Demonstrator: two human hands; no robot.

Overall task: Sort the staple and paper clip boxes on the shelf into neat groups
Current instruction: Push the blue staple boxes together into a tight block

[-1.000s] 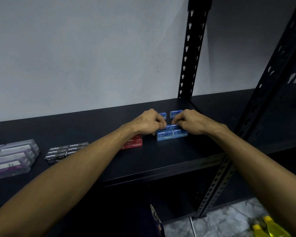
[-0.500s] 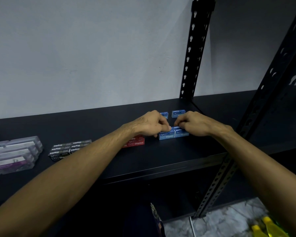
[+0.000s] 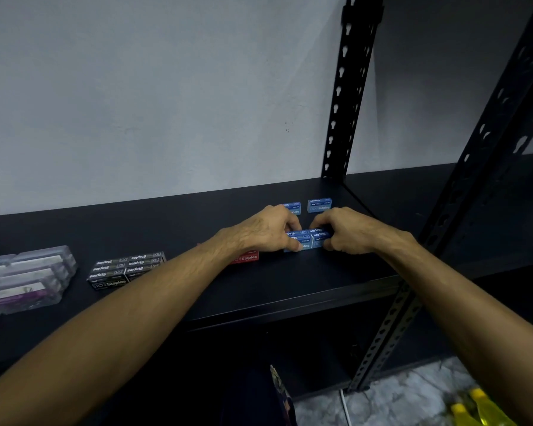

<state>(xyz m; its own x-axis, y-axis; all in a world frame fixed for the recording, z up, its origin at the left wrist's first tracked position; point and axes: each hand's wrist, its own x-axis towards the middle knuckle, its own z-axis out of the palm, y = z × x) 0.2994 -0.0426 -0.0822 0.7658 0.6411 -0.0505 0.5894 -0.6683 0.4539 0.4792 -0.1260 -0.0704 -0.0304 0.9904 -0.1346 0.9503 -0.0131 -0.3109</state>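
Dark matte metal shelf (image 3: 290,284) vs pale wall. Both hands at shelf centre-right: left hand (image 3: 265,232) & right hand (image 3: 348,230) curl fingers round the blue staple boxes (image 3: 308,239), pinching the cluster from 9 & 3 o'clock. Risk: uneven squeeze could buckle the small, light card boxes out of line. Two more blue boxes (image 3: 319,205) at 12 o'clock.

This looks like a stockroom or storage corner: a black slotted-angle metal shelf (image 3: 290,290) with perforated black steel uprights (image 3: 348,87) stands against a bare, pale plastered wall (image 3: 151,87). Small stationery stock lies grouped on it: blue cardboard staple boxes (image 3: 319,205), black cardboard staple boxes (image 3: 126,269) and clear plastic clip boxes (image 3: 28,278). Below is a mottled grey stone floor (image 3: 397,401).
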